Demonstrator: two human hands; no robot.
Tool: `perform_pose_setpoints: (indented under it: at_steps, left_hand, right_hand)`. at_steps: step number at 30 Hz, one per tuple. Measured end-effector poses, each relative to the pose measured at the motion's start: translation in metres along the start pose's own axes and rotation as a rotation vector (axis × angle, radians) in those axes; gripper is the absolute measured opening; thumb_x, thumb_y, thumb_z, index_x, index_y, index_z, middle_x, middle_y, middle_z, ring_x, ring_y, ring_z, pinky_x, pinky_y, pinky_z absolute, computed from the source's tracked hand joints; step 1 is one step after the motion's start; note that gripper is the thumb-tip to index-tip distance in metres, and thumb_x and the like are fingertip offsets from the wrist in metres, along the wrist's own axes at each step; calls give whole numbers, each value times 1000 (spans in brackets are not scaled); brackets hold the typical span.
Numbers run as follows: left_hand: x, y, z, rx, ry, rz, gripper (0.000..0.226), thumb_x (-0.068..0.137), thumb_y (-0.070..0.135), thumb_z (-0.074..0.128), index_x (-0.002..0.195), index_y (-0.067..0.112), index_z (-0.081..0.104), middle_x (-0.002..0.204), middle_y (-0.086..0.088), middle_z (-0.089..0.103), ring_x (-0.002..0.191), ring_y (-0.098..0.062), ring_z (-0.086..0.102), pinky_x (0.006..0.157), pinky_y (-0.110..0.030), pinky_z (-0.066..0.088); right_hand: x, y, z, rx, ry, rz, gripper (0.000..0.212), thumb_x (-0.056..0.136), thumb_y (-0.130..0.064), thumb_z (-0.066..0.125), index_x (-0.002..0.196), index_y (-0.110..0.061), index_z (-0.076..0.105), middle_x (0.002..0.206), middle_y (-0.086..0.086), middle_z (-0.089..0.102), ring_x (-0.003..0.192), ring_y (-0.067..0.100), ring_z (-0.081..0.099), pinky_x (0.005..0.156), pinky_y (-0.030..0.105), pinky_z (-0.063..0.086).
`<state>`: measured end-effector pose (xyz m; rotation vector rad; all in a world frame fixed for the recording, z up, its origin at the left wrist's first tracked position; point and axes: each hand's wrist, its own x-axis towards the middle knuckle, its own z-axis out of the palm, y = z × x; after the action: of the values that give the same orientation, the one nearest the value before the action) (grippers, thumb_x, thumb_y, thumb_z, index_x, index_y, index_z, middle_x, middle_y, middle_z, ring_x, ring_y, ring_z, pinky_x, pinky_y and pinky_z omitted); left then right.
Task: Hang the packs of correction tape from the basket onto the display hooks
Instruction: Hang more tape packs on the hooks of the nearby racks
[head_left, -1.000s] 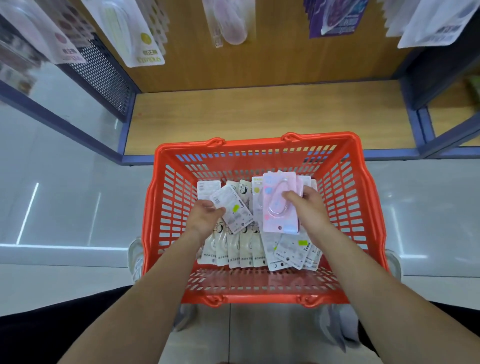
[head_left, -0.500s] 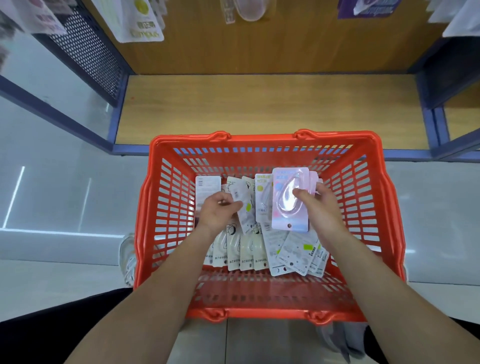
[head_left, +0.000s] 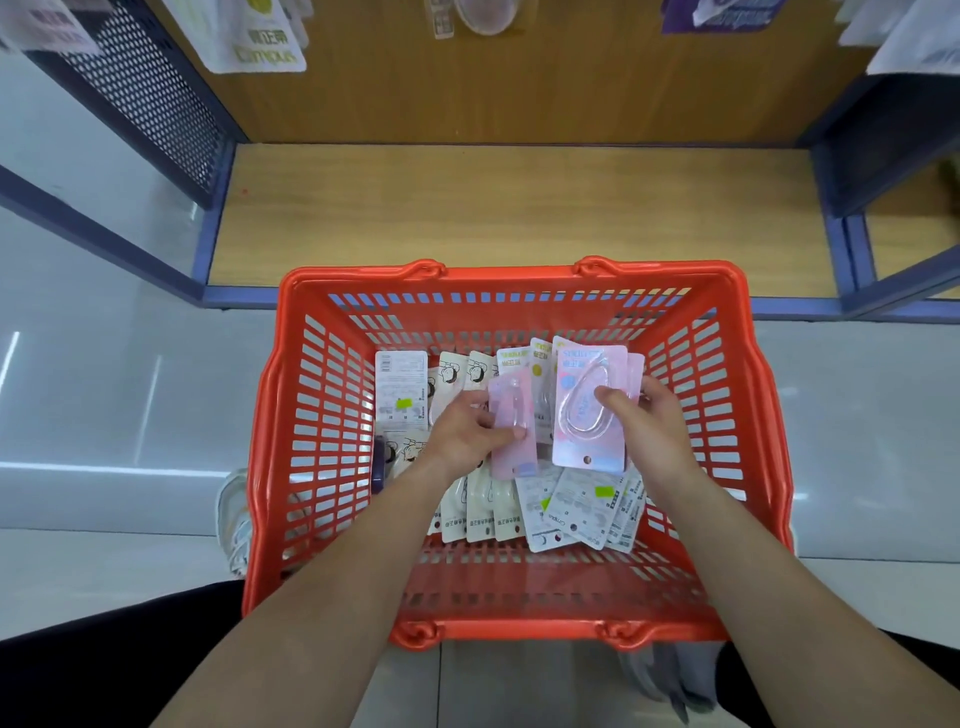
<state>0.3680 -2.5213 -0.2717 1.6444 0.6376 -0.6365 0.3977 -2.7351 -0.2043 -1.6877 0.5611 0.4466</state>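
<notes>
Correction tape packs fill the basket; left fingers pinch a pink pack, right fingers grip another pack.

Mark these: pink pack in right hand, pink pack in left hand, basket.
Right pack (head_left: 582, 415): head view, on its clear blister.
Left pack (head_left: 510, 400): head view, on the upper part of the card.
Basket (head_left: 509, 276): head view, on the far rim.

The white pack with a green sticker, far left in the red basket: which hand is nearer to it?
Left. The left hand, gripping a slim pink pack, lies just beside the white green-stickered pack; the right hand, holding a wide pink blister pack, is farther right.
</notes>
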Motion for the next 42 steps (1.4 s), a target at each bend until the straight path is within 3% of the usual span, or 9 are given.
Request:
perform_pose_setpoints:
  at_steps: [4, 9, 12, 16, 23, 29, 32, 38, 42]
  left_hand:
    - [4, -5, -3, 82, 2, 8, 34, 79, 14, 87, 103, 1, 66, 77, 2, 46, 71, -18, 48, 72, -30, 44]
    - [-15, 9, -10, 7, 13, 13, 45, 73, 16, 88, 110, 11, 64, 118, -10, 67, 105, -23, 68, 93, -40, 57]
    - [-34, 29, -11, -133, 29, 30, 44, 75, 15, 89, 104, 14, 56, 121, -16, 68, 104, -28, 70, 96, -52, 56]
    - [-68, 67, -16, -220, 25, 116, 65, 77, 15, 89, 128, 19, 50, 119, -8, 69, 99, -27, 72, 94, -52, 56]
    - [-137, 124, -25, -349, 41, 318, 55, 75, 21, 77, 127, 15, 63, 114, -15, 75, 103, -31, 72, 96, -50, 55]
    - [-189, 155, -33, -406, 68, 402, 52, 82, 7, 79, 128, 14, 57, 114, -17, 73, 96, -29, 72, 93, -51, 55]
    - [-220, 171, -38, -310, 43, 480, 53, 85, 15, 82, 130, 27, 56, 115, -10, 75, 106, -31, 73, 90, -46, 59]
    - [-269, 192, -47, -182, -55, 628, 53, 91, 10, 74, 137, 32, 58, 119, -2, 75, 108, -22, 73, 87, -36, 60]
    - [-280, 194, -48, -138, -80, 626, 68, 86, 6, 80, 139, 38, 52, 113, -7, 77, 98, -20, 75, 76, -32, 61]
  right_hand:
    - [1, 2, -1, 1, 0, 11, 14, 95, -14, 67, 108, -18, 70, 98, -1, 75, 87, 13, 72, 77, 33, 56]
    - [-1, 1, -7, 10, -1, 21, 20, 96, -15, 67, 116, -12, 70, 105, 5, 75, 94, 20, 72, 75, 33, 56]
    - [-7, -7, -9, 20, -7, 20, 22, 95, -15, 68, 117, -12, 68, 102, 3, 74, 91, 18, 73, 69, 29, 54]
    - [-25, -28, -3, 96, -25, 12, 18, 94, -16, 69, 112, -17, 69, 99, 2, 74, 81, 13, 71, 64, 29, 53]
    - [-74, -85, 18, 273, -126, -49, 24, 95, -20, 69, 118, -14, 67, 111, 12, 76, 104, 34, 72, 87, 51, 57]
    - [-126, -133, 25, 251, -231, -218, 19, 100, -30, 60, 115, -19, 66, 114, 7, 74, 104, 25, 72, 90, 44, 56]
    - [-153, -150, 22, 238, -291, -237, 46, 88, -46, 68, 125, -19, 61, 118, 4, 74, 108, 22, 72, 97, 46, 56]
    - [-181, -187, -9, 191, -407, -228, 44, 90, -33, 75, 126, -11, 60, 113, 10, 75, 95, 25, 76, 84, 51, 62]
    - [-190, -207, -22, 35, -413, -241, 43, 85, -28, 81, 121, -19, 58, 103, 5, 73, 76, 17, 73, 61, 33, 58]
